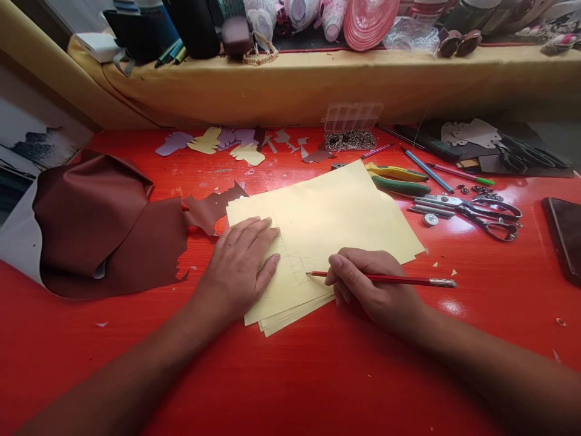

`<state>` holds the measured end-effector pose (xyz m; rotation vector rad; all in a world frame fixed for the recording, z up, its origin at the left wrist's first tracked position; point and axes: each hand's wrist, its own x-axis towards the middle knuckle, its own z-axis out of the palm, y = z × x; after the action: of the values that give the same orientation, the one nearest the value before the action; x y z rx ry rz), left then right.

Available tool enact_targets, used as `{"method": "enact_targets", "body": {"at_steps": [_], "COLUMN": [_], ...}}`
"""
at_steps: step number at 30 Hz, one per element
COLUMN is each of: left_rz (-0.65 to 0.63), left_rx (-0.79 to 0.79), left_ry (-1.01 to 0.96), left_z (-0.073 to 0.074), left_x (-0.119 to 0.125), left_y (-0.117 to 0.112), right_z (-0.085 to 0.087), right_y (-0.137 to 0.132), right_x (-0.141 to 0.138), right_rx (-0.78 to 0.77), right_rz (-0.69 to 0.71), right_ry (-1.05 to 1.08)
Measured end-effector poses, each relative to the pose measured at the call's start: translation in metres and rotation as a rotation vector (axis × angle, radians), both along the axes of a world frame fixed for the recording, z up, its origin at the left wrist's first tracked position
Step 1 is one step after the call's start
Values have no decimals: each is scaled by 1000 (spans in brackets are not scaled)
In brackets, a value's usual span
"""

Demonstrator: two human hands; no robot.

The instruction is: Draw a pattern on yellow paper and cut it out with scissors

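A stack of pale yellow paper sheets (327, 224) lies on the glossy red table (290, 375). My left hand (240, 266) rests flat on the stack's left part, fingers stretched out, next to faint pencil lines. My right hand (372, 287) is closed around a red pencil (399, 280) with a metal end and eraser pointing right. The pencil's tip touches the paper beside the drawn lines, between my two hands.
Brown leather (104, 230) with a jagged cut edge lies at the left. Scissors (481, 212), green and yellow pliers (397, 178), coloured pencils and small metal parts lie at the right. Paper cut-outs (213, 142) and a clear compartment box (351, 117) sit at the back. A dark phone (567, 236) lies far right.
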<state>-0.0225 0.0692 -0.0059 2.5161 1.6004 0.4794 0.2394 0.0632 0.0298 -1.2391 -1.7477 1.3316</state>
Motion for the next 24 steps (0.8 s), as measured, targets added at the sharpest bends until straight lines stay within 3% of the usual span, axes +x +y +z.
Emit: {"method": "enact_targets", "body": {"at_steps": [15, 24], "left_rz": [7, 44], "left_rx": [-8, -35], "left_ry": [-13, -29], "left_z": [0, 4], "left_x": [1, 2], "left_y": [0, 0], "right_z": [-1, -1], "right_y": [0, -3], "right_x": [0, 1], "right_rx": [17, -47], "right_rz": [6, -52], "right_ry": [23, 156]}}
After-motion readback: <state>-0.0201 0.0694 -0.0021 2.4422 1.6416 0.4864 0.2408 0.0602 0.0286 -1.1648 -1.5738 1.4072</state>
